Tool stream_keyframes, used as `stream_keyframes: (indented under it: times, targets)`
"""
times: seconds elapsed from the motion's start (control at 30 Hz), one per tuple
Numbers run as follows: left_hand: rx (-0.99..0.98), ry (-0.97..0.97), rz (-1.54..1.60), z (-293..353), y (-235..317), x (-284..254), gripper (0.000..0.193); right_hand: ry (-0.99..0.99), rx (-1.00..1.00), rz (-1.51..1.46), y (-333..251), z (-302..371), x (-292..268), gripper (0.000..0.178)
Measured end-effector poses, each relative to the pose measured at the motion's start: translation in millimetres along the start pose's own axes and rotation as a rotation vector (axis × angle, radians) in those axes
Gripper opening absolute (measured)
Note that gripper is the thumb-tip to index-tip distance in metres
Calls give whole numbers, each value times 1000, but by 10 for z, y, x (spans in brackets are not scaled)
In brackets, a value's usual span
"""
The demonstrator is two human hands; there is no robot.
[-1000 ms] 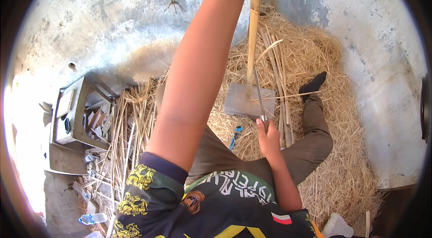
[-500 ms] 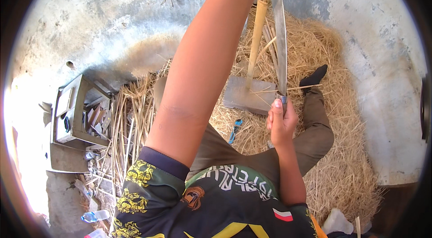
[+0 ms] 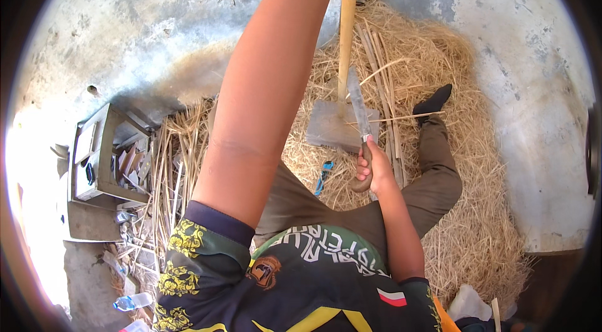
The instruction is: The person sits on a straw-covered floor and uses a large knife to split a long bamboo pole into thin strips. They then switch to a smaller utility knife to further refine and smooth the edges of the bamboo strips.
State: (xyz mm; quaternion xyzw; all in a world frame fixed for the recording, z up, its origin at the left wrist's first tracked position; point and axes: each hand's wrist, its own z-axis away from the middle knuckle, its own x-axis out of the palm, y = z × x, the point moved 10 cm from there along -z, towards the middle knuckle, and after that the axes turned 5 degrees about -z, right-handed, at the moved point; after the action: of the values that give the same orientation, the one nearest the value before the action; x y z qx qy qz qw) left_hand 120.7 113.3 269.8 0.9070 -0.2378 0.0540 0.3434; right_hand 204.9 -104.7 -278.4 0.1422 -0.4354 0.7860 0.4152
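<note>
My right hand (image 3: pixel 374 168) is closed around the brown handle of a machete (image 3: pixel 357 103). The blade slants up and away, its tip close beside the lower part of a bamboo pole (image 3: pixel 346 37). That pole stands nearly upright, its foot on a grey block (image 3: pixel 326 125) and its top cut off by the picture's edge. My left forearm stretches up past the top edge beside the pole, so the left hand is hidden and what it touches does not show. A thin strip of bamboo (image 3: pixel 404 117) sticks out to the right near the blade.
Loose straw-like shavings (image 3: pixel 483 175) cover the floor around my legs. A blue-handled tool (image 3: pixel 324 176) lies in front of the block. Long split strips (image 3: pixel 382 81) rest behind it. At left are a wooden cabinet (image 3: pixel 110 163), more strips and a plastic bottle (image 3: pixel 133 302). Walls rise behind.
My right hand has drawn the machete down and slightly left; its blade was high beside the pole and is now near the pole's foot. The pole stands straighter, its upper part shifted left.
</note>
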Motion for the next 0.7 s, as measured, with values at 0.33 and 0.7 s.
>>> stream_keyframes:
  times: [0.33,0.7]
  targets:
    - [200,261,-387,-217,-41,-166,79,141,-819,767,-540,-44,173,50]
    - [64,77,14,-206,-145,-282,57,290,-766,983,-555,-64,22,53]
